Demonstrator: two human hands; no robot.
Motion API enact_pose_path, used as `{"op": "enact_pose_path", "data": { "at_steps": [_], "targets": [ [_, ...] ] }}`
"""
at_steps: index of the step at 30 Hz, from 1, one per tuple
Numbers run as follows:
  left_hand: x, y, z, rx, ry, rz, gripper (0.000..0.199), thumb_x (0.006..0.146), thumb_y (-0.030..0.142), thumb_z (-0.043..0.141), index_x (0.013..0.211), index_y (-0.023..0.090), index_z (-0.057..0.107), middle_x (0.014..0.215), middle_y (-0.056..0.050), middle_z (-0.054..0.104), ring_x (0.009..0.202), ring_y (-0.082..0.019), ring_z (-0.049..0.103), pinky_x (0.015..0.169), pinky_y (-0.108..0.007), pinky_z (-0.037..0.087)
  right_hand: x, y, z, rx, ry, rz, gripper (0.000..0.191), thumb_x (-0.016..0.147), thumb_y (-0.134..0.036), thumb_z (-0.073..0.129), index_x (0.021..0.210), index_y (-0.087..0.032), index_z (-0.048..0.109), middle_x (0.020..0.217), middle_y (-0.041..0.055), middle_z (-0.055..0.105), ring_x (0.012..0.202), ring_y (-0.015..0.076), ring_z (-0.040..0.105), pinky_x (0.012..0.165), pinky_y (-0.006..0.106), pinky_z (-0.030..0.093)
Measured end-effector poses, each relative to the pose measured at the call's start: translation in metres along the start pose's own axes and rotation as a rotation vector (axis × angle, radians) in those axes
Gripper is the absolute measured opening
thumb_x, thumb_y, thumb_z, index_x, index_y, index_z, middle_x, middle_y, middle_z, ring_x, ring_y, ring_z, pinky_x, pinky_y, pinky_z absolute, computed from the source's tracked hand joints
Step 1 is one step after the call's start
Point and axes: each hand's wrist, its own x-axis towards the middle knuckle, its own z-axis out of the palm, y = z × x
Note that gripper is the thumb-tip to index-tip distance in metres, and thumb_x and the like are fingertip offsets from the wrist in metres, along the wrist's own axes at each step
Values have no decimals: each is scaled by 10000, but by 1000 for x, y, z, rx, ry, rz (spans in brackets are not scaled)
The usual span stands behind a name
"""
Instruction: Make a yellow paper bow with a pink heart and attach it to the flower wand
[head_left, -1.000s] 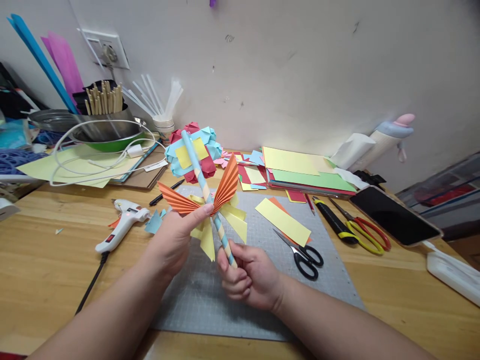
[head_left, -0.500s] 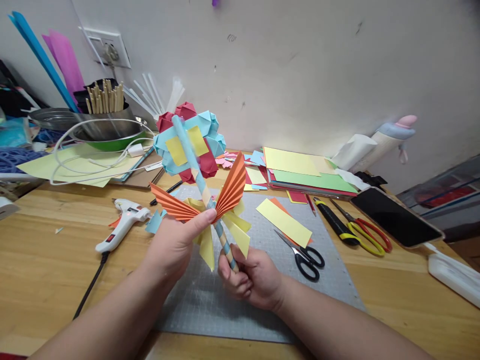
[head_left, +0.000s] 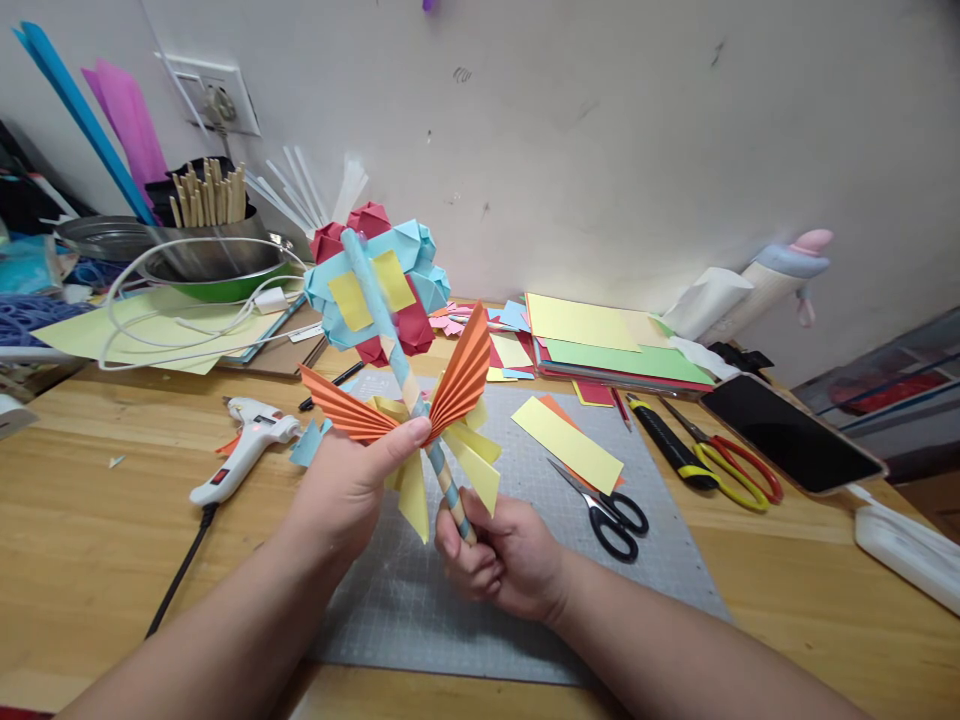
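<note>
Between my hands is a paper flower (head_left: pixel 411 268) of folded red and light-blue pieces, its back towards me. A striped blue and cream paper stick (head_left: pixel 444 478) runs down from it, with two yellow patches beside its top end. My left hand (head_left: pixel 358 478) pinches the stick at its middle, thumb on the base of a pleated orange paper fan (head_left: pixel 459 375). Another orange fan spreads to the left. A yellow paper bow (head_left: pixel 471 455) shows behind the fans. Lower down, my right hand (head_left: pixel 504 555) is wrapped around the stick's bottom end.
On the grey cutting mat (head_left: pixel 622 620) lie black-handled scissors (head_left: pixel 616 525) and yellow paper (head_left: pixel 568 445). A glue gun (head_left: pixel 244 450) rests at left. Pliers-like red-yellow scissors (head_left: pixel 739 470), a cutter (head_left: pixel 671 445) and a phone (head_left: pixel 791 430) lie right. Paper sheets (head_left: pixel 592 322) are stacked behind.
Almost nothing differs. The view has shifted very slightly, and both hands keep the same hold on the paper flower's stick.
</note>
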Motion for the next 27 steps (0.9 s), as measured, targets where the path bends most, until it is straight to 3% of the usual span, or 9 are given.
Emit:
{"op": "enact_pose_path", "data": {
  "at_steps": [9,19,23,27],
  "targets": [
    [1,1,2,-27,-32,24,319,756,266,747,1058,170,710,1092,-67,729,1185,-263,576,1078,-350,396,0,-1,-1,5,0,1,390,804,-523,615,712,-152,540,442,-131,214,372,37,74,353,174,72],
    [1,1,1,12,15,8,339,720,300,772,1027,168,716,1145,-71,707,1152,-281,594,1051,-362,418,-1,0,-2,21,5,6,408,796,-537,630,721,-145,542,446,-131,217,375,35,74,359,171,72],
    [3,0,1,10,22,-30,346,707,314,779,1008,156,716,1174,-81,695,1150,-302,592,1013,-369,445,-1,-1,-3,47,-15,14,402,806,-536,621,726,-152,533,445,-130,219,374,37,76,361,164,82],
    [4,-1,1,-17,-14,-33,341,743,341,751,1030,163,710,1164,-75,700,1166,-291,580,1043,-373,398,-1,-4,-5,97,-55,38,383,830,-525,587,714,-171,498,454,-122,222,371,41,91,362,157,108]
  ]
}}
